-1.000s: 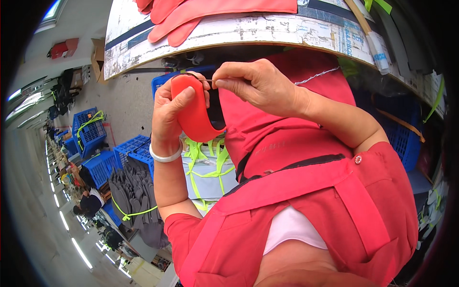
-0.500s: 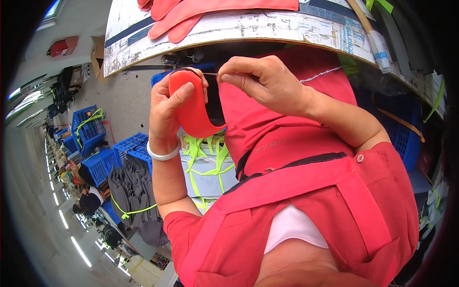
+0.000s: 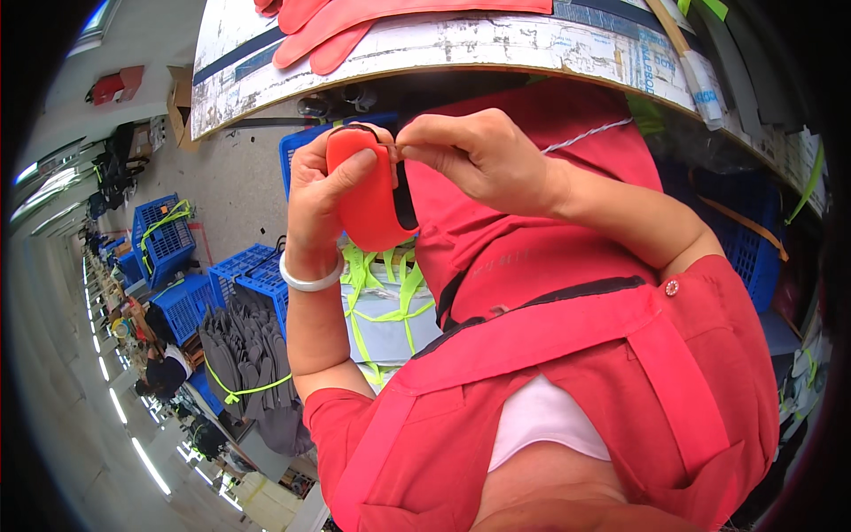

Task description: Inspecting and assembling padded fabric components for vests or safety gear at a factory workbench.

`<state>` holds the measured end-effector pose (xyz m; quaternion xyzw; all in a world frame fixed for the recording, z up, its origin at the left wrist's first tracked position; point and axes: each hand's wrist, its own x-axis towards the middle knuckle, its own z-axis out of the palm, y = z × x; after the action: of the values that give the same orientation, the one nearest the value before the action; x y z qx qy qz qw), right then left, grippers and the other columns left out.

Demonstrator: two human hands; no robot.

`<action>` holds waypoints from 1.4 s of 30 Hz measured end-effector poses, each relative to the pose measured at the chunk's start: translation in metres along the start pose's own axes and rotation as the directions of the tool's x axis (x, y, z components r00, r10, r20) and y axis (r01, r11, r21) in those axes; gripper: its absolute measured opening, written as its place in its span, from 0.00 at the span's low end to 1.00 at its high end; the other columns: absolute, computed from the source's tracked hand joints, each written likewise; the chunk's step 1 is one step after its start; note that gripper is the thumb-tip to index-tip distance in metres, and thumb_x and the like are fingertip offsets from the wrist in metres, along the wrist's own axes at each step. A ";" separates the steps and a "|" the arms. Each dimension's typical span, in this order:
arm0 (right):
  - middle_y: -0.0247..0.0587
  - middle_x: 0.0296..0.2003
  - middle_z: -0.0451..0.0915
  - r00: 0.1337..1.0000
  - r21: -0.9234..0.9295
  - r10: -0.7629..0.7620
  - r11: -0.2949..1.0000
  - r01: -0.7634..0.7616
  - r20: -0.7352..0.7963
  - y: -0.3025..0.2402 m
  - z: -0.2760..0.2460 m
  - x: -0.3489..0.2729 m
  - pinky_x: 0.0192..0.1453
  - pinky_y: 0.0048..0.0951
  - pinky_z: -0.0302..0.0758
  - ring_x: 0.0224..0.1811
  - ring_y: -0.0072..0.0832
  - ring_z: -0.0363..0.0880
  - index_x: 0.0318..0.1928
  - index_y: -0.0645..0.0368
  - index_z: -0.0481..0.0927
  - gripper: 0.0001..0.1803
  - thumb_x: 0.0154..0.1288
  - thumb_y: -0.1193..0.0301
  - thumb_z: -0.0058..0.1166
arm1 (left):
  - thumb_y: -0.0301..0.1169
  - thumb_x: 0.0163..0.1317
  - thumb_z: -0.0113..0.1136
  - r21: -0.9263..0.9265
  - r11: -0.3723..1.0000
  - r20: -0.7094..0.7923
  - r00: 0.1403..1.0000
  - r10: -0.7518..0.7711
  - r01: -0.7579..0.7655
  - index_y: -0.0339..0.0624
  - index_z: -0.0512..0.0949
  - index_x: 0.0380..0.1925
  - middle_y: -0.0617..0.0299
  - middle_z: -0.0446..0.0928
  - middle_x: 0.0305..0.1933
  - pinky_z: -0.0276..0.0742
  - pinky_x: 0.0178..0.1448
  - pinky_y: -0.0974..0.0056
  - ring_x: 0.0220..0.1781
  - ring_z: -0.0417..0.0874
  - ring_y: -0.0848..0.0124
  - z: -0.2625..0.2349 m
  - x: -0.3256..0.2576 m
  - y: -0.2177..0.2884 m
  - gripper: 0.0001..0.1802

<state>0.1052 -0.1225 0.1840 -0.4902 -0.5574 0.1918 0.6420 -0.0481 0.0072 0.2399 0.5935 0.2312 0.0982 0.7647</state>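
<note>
The table [image 3: 425, 55], with its worn white top, is the landmark. The red piece [image 3: 365, 199], a smooth, curved strip, is in the air just off the table's near edge, on the person's side and left of that edge's middle. The left hand [image 3: 310, 191] is closed around it, the thumb flat on its red face and the fingers behind; its dark underside shows along one edge.

Beside it, also just off the table's near edge, the right hand [image 3: 487, 164] is nearly closed. Its thumb and forefinger pinch a thin dark strand [image 3: 391, 144] next to the upper end of the red piece, and the other fingers curl in. What the strand is made of is too small to tell.

More red pieces [image 3: 408, 12] lie on the table, overlapping. A red apron [image 3: 532, 226] stretches from the person's chest toward the table's near edge and passes beneath it, with a white cord [image 3: 589, 133] across it close to that edge. Farther from the table, on the person's side, are a pale stack [image 3: 390, 332] tied with yellow-green ribbons and, to its left, a dark grey bundle [image 3: 244, 341].
</note>
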 end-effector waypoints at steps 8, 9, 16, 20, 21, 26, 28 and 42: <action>0.24 0.20 0.67 0.825 0.689 0.485 0.492 -0.532 0.291 -0.020 0.003 -0.001 0.21 0.14 0.56 0.19 0.08 0.60 0.44 0.62 0.79 0.13 0.75 0.65 0.45 | 0.33 0.66 0.58 -0.110 0.991 -0.102 0.992 0.070 -0.081 0.32 0.75 0.45 0.54 0.79 0.39 0.77 0.42 0.69 0.35 0.80 0.69 0.004 0.001 -0.005 0.14; 0.24 0.20 0.67 0.824 0.640 0.465 0.534 -0.552 0.323 -0.015 0.000 0.003 0.22 0.14 0.57 0.19 0.08 0.60 0.43 0.61 0.79 0.13 0.75 0.65 0.46 | 0.31 0.66 0.58 -0.106 0.991 -0.098 0.993 0.070 -0.080 0.32 0.76 0.46 0.54 0.80 0.39 0.77 0.43 0.68 0.35 0.81 0.69 0.002 0.001 -0.003 0.14; 0.34 0.26 0.78 0.919 0.042 0.328 0.938 -0.344 0.218 0.019 -0.045 -0.003 0.37 0.23 0.73 0.29 0.19 0.74 0.42 0.64 0.80 0.09 0.70 0.70 0.51 | 0.29 0.69 0.55 -0.029 0.993 -0.106 0.988 0.112 -0.115 0.36 0.72 0.55 0.56 0.80 0.39 0.79 0.46 0.67 0.37 0.82 0.70 0.014 -0.001 -0.008 0.17; 0.46 0.36 0.83 0.968 -0.386 0.183 0.917 -0.105 0.170 0.028 -0.084 0.009 0.46 0.31 0.77 0.40 0.38 0.83 0.42 0.61 0.81 0.07 0.65 0.74 0.55 | 0.32 0.56 0.63 -0.167 0.984 0.106 0.991 0.076 -0.058 0.34 0.67 0.62 0.59 0.74 0.47 0.70 0.55 0.69 0.44 0.75 0.72 0.013 0.002 -0.024 0.33; 0.42 0.35 0.82 0.993 -0.497 0.051 0.868 0.009 0.108 0.054 -0.104 0.010 0.43 0.28 0.77 0.37 0.33 0.81 0.42 0.60 0.82 0.07 0.67 0.73 0.53 | 0.34 0.46 0.65 -0.237 0.971 0.109 0.994 0.032 -0.006 0.32 0.65 0.63 0.60 0.71 0.50 0.64 0.58 0.70 0.48 0.71 0.72 0.012 0.005 -0.030 0.42; 0.46 0.36 0.78 0.978 -0.813 0.118 0.544 -0.208 -0.171 0.117 -0.186 -0.003 0.52 0.45 0.69 0.43 0.47 0.74 0.38 0.55 0.82 0.08 0.59 0.69 0.59 | 0.28 0.44 0.68 -0.388 0.920 0.176 0.984 0.014 0.057 0.33 0.69 0.60 0.62 0.72 0.46 0.68 0.55 0.70 0.48 0.73 0.75 0.015 0.018 -0.051 0.38; 0.46 0.37 0.79 0.985 -0.922 -0.030 0.359 -0.146 -0.168 0.115 -0.183 -0.010 0.52 0.45 0.69 0.43 0.47 0.74 0.39 0.54 0.82 0.08 0.59 0.68 0.59 | 0.19 0.46 0.68 -0.134 0.986 0.167 0.983 -0.074 0.097 0.35 0.72 0.55 0.64 0.74 0.41 0.73 0.49 0.74 0.42 0.76 0.77 0.015 0.026 -0.057 0.32; 0.44 0.20 0.77 0.853 -0.109 0.493 0.870 -0.481 0.170 0.068 -0.035 -0.021 0.30 0.26 0.73 0.22 0.21 0.75 0.32 0.61 0.82 0.22 0.71 0.55 0.49 | 0.31 0.57 0.68 0.302 0.936 0.053 0.977 -0.207 0.182 0.34 0.79 0.44 0.62 0.82 0.35 0.74 0.44 0.73 0.39 0.78 0.79 0.030 0.046 -0.092 0.17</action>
<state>0.1507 -0.1233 0.1195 -0.6143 -0.4802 0.3769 0.5000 -0.0051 -0.0245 0.1468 0.6789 0.2687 -0.0385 0.6822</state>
